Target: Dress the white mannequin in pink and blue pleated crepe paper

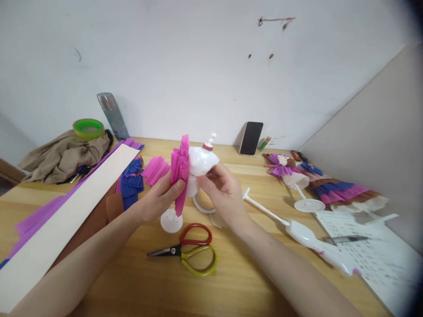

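Head cam: pleated magenta crepe-paper strip (180, 165), pinched in L hand (161, 198). Glossy wht doll torso (201, 161) w/ red neckband (207, 148), held in R hand (227, 193).

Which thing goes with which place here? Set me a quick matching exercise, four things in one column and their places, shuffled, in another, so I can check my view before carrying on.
Things:
1. scissors
2. phone
3. green tape roll
4. pleated pink paper

Places:
A. standing upright near the back wall
B. gripped in the left hand
C. lying flat on the table
D. on top of the brown cloth

Pairs: 1-C, 2-A, 3-D, 4-B
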Tool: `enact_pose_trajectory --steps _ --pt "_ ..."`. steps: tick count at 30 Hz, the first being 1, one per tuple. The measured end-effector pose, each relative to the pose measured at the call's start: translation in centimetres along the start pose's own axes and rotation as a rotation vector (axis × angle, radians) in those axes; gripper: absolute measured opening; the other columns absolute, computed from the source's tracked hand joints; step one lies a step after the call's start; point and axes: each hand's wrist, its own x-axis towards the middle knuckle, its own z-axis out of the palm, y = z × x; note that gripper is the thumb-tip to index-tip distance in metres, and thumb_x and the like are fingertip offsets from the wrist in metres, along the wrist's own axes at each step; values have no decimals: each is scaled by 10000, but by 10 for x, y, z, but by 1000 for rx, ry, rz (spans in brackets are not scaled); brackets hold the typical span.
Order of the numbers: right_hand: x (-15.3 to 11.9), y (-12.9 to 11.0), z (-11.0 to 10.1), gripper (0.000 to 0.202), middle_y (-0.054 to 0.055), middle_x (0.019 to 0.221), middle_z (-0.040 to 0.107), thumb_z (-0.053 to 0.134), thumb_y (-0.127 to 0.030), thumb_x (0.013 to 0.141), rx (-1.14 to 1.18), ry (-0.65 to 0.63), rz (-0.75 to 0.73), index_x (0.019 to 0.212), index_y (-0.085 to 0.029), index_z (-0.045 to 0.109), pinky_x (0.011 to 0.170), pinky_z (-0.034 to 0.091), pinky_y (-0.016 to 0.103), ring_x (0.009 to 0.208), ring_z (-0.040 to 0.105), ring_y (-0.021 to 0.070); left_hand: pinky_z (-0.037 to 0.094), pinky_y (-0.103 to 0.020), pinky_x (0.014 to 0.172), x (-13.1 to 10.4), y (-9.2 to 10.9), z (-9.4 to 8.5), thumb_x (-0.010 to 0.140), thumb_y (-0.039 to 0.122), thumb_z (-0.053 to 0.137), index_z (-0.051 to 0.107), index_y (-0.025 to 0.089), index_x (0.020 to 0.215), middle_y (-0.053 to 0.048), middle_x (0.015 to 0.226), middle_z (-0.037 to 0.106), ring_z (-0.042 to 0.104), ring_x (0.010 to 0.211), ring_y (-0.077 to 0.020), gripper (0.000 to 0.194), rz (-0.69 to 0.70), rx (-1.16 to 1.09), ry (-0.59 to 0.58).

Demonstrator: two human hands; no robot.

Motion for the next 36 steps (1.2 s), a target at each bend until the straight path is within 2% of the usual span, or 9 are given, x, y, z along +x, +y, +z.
enact_pose_trajectory --steps 4,8,14,19,24,30,33,36 --pt "-1 -3 -2 167 11 819 646 631 -300 839 -76 -6 -63 988 -225 643 704 475 319 736 562 164 463 -286 668 -2 4 -3 920 596 475 556 209 818 5 708 526 485 688 -161 409 36 78 -30" --pt "-3 -1 -1 188 27 876 666 621 -310 866 -63 -42 -66 1034 -227 636 732 492 332 788 590 176 421 -288 603 -2 6 -3 932 598 445 521 213 803 15 679 481 444 634 -154 414 70 144 -42" --pt "-4 -4 0 185 30 871 671 635 -337 860 -44 -38 -43 1006 -226 651 725 509 327 783 602 176 399 -291 593 0 12 -1 963 542 419 494 218 751 2 656 508 457 634 -162 394 151 235 -28" --pt "-4 -3 2 133 26 859 657 631 -305 850 -15 -30 -33 949 -219 652 704 495 317 771 590 165 405 -270 583 0 13 0 990 399 414 471 214 751 11 661 519 469 617 -140 308 227 313 -29" --pt "-3 -1 4 125 22 841 634 622 -299 839 74 -40 8 938 -224 639 701 501 319 792 597 173 389 -241 533 1 14 1 953 242 452 432 217 758 24 653 551 484 573 -115 198 349 393 -29" --pt "-4 2 8 95 13 807 611 630 -305 839 127 -14 9 907 -238 632 734 501 325 800 594 177 392 -243 509 3 18 2 958 252 428 411 227 765 44 554 548 496 508 -116 196 251 323 -78" --pt "-6 5 7 121 27 865 626 608 -336 869 123 -30 -16 940 -240 627 752 496 333 843 595 188 382 -253 512 3 17 4 939 282 443 404 229 743 43 551 523 488 514 -123 207 224 346 -11" --pt "-8 9 8 256 70 1052 636 584 -387 894 88 -72 -70 1107 -249 615 782 497 355 955 586 216 360 -253 497 3 16 7 923 322 457 409 226 752 54 553 492 470 506 -121 201 152 354 90"
